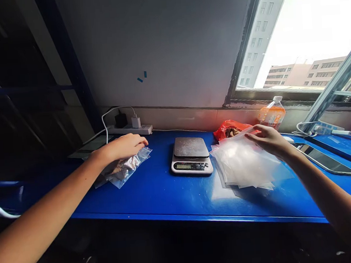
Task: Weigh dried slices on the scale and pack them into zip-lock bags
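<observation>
At the left, my left hand (125,146) is over filled clear zip bags (122,171) with brownish contents, its fingers loosely bent and apart; its underside is hidden. My right hand (268,139) pinches the upper edge of a clear plastic bag (243,158), which lies over a stack of similar flat bags on the right. Between the hands stands a kitchen scale (191,156) with a dark, speckled plate and a small display. Behind the bag stack sits a red plastic bag (227,127) holding brown pieces.
The blue table (168,196) ends at a front edge near me. A bottle with orange contents (272,112) stands by the window. A phone (324,159) lies at the right. A power strip (142,129) with a white charger and cable runs along the back wall.
</observation>
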{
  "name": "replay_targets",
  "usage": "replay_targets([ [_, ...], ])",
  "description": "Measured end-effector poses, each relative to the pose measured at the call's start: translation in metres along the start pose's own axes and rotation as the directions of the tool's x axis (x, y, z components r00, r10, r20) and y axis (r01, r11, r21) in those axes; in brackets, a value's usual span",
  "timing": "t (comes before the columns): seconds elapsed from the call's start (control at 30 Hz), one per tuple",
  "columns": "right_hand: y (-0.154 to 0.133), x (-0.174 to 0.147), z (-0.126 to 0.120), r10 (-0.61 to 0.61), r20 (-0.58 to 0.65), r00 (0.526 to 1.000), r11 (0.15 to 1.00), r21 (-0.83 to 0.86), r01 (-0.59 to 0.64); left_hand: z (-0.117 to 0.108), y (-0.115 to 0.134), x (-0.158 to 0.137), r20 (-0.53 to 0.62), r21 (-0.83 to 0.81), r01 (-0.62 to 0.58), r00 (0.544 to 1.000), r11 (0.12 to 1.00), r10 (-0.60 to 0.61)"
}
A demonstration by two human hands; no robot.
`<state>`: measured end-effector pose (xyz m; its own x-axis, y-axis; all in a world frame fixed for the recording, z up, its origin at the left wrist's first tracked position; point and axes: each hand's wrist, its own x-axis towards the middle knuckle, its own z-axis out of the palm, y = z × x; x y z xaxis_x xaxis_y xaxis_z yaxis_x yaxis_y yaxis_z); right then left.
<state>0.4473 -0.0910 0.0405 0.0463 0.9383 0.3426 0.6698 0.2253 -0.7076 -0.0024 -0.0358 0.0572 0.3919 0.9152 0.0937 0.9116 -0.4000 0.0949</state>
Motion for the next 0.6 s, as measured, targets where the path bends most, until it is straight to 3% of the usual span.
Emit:
replay_targets([
  [0.1,0.035,0.009,-0.009,0.06,-0.065,0.996,0.916,-0.392,-0.081,0.005,-0.034,-0.003,0.033,0.145,0.097,0.994,0.985,-0.103],
  [0.17,0.039,0.016,-0.007,-0.02,-0.17,0.985,0.839,-0.538,-0.076,0.007,-0.039,-0.001,0.048,0.161,0.118,0.991,0.98,-0.127],
  [0.23,0.025,0.021,-0.001,-0.134,-0.244,0.96,0.815,-0.579,-0.034,0.008,-0.034,0.005,0.087,0.136,0.097,0.99,0.986,-0.109],
  [0.33,-0.02,0.023,0.019,-0.294,-0.244,0.924,0.843,-0.522,0.13,0.011,-0.018,0.017,0.092,0.064,0.036,0.995,0.997,-0.041],
  [0.47,-0.083,0.018,0.063,-0.462,-0.099,0.881,0.851,-0.33,0.409,0.011,0.006,0.031,0.017,-0.125,-0.06,0.998,0.99,0.063],
  [0.53,-0.102,0.015,0.086,-0.493,-0.037,0.869,0.856,-0.197,0.477,0.006,0.018,0.033,0.0,-0.288,-0.147,0.988,0.946,0.153],
  [0.6,-0.112,0.012,0.106,-0.481,0.02,0.877,0.876,-0.028,0.481,-0.002,0.031,0.032,-0.12,-0.457,-0.248,0.969,0.854,0.218],
])
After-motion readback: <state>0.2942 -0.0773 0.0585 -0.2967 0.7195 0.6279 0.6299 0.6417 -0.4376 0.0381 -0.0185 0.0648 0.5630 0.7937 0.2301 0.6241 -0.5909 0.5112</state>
